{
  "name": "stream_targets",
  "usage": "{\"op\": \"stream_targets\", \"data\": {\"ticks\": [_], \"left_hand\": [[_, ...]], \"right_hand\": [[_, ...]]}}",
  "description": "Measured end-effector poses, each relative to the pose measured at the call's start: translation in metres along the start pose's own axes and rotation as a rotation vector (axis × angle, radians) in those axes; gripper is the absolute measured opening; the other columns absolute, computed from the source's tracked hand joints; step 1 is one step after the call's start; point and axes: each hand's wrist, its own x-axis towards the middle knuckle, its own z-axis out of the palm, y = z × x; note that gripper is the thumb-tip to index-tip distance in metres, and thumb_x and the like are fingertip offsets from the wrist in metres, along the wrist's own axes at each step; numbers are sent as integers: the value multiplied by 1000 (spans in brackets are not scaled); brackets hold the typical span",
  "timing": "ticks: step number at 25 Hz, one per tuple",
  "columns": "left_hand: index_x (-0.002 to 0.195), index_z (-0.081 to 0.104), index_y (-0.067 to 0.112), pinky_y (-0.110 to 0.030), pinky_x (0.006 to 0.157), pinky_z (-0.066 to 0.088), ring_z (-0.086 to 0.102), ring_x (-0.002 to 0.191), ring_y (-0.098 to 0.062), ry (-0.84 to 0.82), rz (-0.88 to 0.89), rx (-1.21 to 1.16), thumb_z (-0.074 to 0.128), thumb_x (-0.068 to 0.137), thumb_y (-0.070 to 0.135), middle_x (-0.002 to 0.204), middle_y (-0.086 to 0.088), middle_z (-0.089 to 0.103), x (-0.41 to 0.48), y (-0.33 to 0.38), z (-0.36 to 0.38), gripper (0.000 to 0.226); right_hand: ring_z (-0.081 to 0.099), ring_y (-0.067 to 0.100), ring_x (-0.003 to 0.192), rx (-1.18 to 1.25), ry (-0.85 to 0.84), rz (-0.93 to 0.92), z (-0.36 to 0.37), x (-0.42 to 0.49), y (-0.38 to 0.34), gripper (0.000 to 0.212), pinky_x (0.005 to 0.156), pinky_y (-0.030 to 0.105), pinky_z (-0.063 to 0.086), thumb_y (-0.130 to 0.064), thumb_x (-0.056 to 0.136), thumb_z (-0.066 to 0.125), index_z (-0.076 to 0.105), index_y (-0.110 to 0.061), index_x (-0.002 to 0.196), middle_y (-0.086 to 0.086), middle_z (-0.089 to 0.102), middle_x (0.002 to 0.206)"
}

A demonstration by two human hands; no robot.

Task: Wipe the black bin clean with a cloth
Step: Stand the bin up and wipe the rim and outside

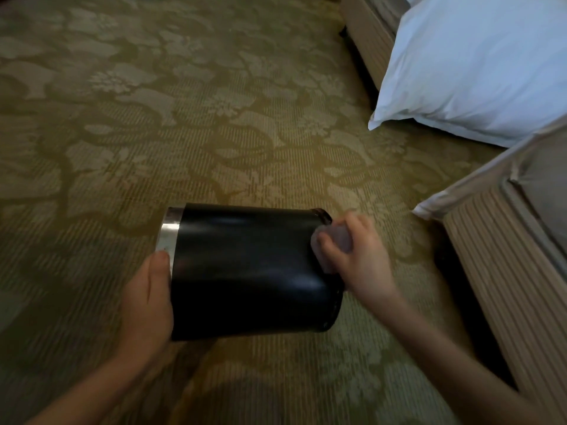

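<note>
The black bin [251, 271] is held on its side above the carpet [153, 118], gripped at its silver-banded rim [167, 237] by the left hand [147, 305]. A pale cloth [333, 243] is bunched in the right hand [356, 256], its fingers closed around it at the bin's base. Firm overlapping strokes, with the bin turned gradually, would probably serve best. No writing can be read.

Bare forearms [445, 348], seemingly sleeveless.
</note>
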Motion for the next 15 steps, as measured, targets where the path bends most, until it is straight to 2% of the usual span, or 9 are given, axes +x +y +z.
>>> {"op": "stream_targets", "data": {"ticks": [2, 3, 5, 7, 8, 9, 11, 13, 15], "left_hand": [[76, 56, 20, -29, 57, 37, 53, 57, 4, -36, -5, -2, 33, 104, 40, 72, -1, 57, 11, 8, 1, 42], [75, 55, 20, -28, 57, 36, 53, 58, 2, -55, -9, -3, 32, 104, 40, 72, -1, 57, 17, 13, 1, 42], [73, 55, 19, -28, 57, 35, 53, 62, -7, -58, -19, -1, 32, 104, 39, 71, 0, 56, 30, 19, 5, 43], [75, 58, 19, -28, 59, 37, 54, 68, -11, -57, -15, 23, 33, 104, 37, 73, 0, 59, 48, 25, 8, 42], [80, 62, 16, -30, 63, 41, 56, 72, -14, -74, -17, 26, 34, 104, 37, 78, -3, 62, 59, 27, 10, 42], [87, 64, 12, -34, 69, 45, 58, 78, -20, -90, -26, 24, 34, 104, 36, 84, -9, 65, 73, 29, 13, 43], [97, 64, 3, -41, 79, 46, 58, 85, -28, -96, -78, 47, 33, 104, 37, 89, -17, 63, 99, 31, 20, 46], [91, 63, 5, -42, 81, 45, 57, 86, -30, -104, -155, 83, 33, 103, 40, 84, -15, 60, 120, 38, 26, 48], [80, 61, 10, -44, 84, 46, 57, 86, -32, -116, -219, 91, 31, 103, 40, 79, -13, 58, 138, 45, 31, 48]], "right_hand": [[52, -3, 96, 20, 106, -21, 14, -59, 3, 23, 73, 6, 43, -52, 91, 55, 51, -33, 103, -16, 43, 111], [52, -1, 98, 21, 109, -3, 26, -86, 11, 24, 76, 9, 46, -51, 93, 54, 52, -30, 105, -13, 43, 117], [55, 7, 106, 10, -14, 53, 49, -129, 33, 26, 82, 19, 51, -45, 93, 59, 57, -23, 108, -3, 46, 126], [59, 17, 111, 47, -151, 137, 66, -154, 52, 24, 87, 22, 50, -36, 92, 68, 62, -22, 110, 0, 50, 126], [61, 19, 109, 107, -118, 174, 65, -158, 57, 21, 87, 23, 49, -33, 90, 70, 60, -29, 108, -1, 52, 123], [61, 18, 105, 171, -14, 205, 60, -151, 59, 20, 86, 27, 50, -32, 89, 69, 56, -37, 103, -3, 54, 116], [59, 11, 95, 276, 205, 238, 37, -120, 53, 18, 80, 39, 53, -37, 89, 65, 51, -41, 100, -11, 55, 103], [60, 10, 92, 358, 350, 196, 9, -64, 36, 15, 76, 38, 53, -47, 91, 62, 53, -41, 101, -13, 57, 99], [59, 7, 93, 328, 341, 113, -6, 11, 11, 20, 76, 31, 50, -54, 91, 60, 55, -39, 102, -12, 59, 100]]}}
